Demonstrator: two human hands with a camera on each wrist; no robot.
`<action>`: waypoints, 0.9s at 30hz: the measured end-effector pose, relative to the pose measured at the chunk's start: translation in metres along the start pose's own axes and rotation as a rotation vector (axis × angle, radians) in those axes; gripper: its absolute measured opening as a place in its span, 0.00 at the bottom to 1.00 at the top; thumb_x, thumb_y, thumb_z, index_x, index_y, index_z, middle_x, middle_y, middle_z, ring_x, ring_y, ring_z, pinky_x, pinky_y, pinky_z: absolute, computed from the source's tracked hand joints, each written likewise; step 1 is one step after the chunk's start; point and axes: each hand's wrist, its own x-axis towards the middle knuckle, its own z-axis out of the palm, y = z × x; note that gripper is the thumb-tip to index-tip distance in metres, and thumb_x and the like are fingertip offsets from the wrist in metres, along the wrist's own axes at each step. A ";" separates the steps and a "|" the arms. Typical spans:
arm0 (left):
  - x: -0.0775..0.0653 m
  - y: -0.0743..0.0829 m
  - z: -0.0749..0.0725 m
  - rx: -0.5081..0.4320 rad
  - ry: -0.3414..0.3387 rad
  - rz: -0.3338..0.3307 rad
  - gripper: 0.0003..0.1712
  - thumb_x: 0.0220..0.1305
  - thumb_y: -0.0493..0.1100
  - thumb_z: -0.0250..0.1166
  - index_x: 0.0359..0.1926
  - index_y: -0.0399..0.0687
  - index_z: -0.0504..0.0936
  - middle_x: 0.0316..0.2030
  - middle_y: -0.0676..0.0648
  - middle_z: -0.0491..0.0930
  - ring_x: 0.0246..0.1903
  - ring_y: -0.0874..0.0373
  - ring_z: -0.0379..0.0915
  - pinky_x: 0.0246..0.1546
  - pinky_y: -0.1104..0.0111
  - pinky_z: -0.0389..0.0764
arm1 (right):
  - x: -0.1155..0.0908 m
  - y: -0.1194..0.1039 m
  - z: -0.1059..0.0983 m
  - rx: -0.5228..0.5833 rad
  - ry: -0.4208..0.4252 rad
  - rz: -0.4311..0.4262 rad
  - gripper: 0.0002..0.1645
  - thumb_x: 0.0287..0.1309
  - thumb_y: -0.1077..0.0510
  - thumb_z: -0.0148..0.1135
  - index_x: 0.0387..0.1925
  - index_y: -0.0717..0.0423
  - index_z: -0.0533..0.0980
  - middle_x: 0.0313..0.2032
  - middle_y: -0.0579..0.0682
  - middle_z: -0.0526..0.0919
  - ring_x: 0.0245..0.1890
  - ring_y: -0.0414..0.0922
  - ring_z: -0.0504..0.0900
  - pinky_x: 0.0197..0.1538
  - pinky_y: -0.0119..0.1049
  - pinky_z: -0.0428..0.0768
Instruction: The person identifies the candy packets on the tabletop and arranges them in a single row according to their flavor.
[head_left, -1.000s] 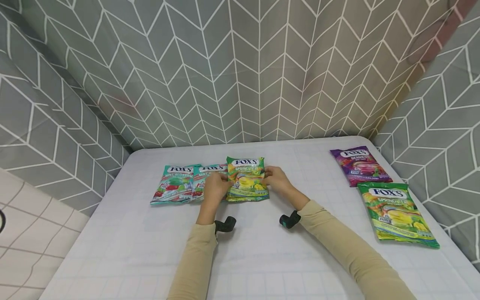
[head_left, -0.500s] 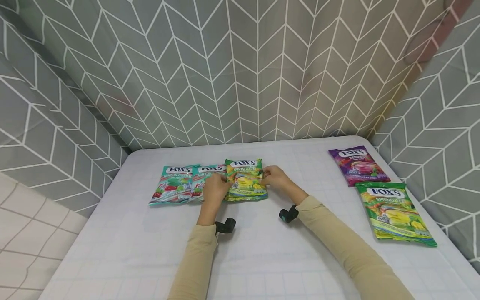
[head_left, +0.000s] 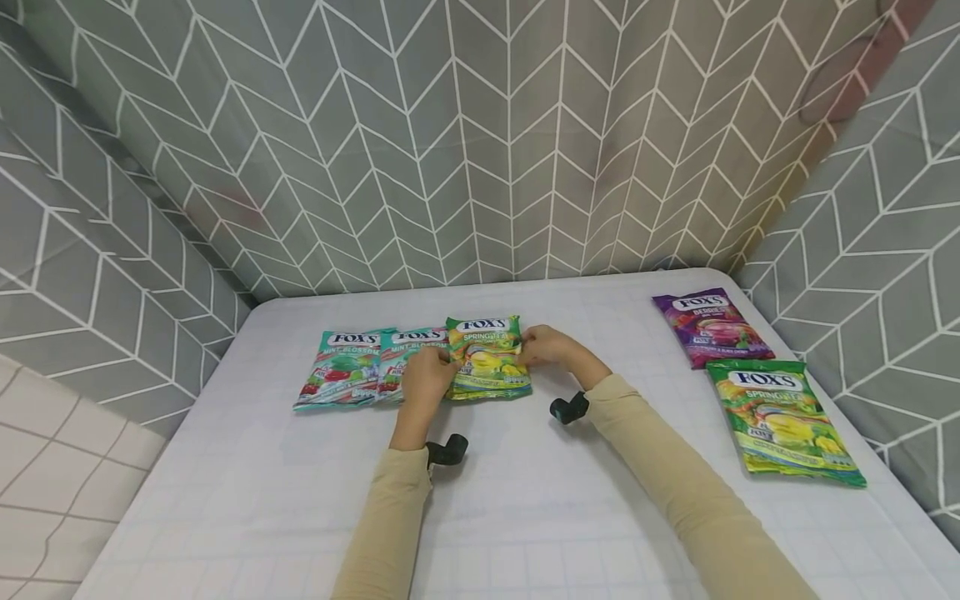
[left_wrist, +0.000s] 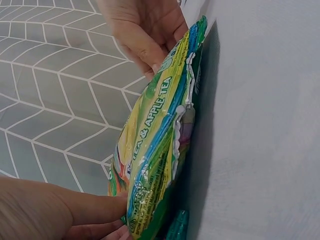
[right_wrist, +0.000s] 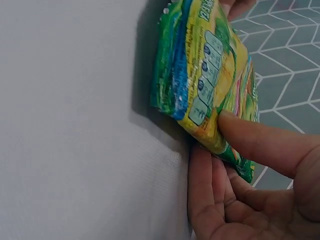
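Observation:
Both hands are at a green-and-yellow Fox's Spring Tea candy bag [head_left: 489, 360], lying face up on the white table. My left hand [head_left: 426, 377] pinches its left edge, the thumb [left_wrist: 95, 207] on the printed face. At the right edge, my right hand [head_left: 553, 346] grips the bag, with thumb [right_wrist: 265, 142] on top and fingers [right_wrist: 202, 185] beneath. Two teal Mint Blossom candy bags lie to the left: the outer one [head_left: 341, 371] is beside the nearer one [head_left: 392, 367], which is partly hidden by my left hand and the Spring Tea bag.
At the table's right side lie a purple Fox's Berries candy bag [head_left: 712, 327] and, in front of it, a larger green Spring Tea bag [head_left: 783, 425]. A grey zigzag-patterned curtain [head_left: 480, 142] hangs behind the table's far edge and along the sides.
The head view has drifted slightly, shifting everything a little left. My right wrist has moved a bit forward while both hands stay at the Spring Tea bag's edges.

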 end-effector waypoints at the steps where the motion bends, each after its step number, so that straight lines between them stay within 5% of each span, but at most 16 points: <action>1: 0.000 0.000 0.000 -0.002 0.003 0.000 0.16 0.60 0.46 0.70 0.42 0.37 0.86 0.36 0.41 0.84 0.28 0.51 0.78 0.24 0.63 0.76 | 0.000 0.001 -0.001 0.030 -0.013 0.002 0.33 0.56 0.62 0.65 0.62 0.68 0.66 0.51 0.58 0.75 0.44 0.47 0.76 0.50 0.37 0.75; 27: -0.010 0.008 -0.003 -0.078 0.043 0.054 0.12 0.61 0.39 0.68 0.38 0.31 0.84 0.31 0.39 0.82 0.24 0.53 0.73 0.22 0.63 0.73 | -0.009 0.000 -0.003 0.165 -0.034 0.007 0.35 0.56 0.62 0.64 0.64 0.67 0.64 0.52 0.58 0.75 0.45 0.46 0.77 0.52 0.37 0.75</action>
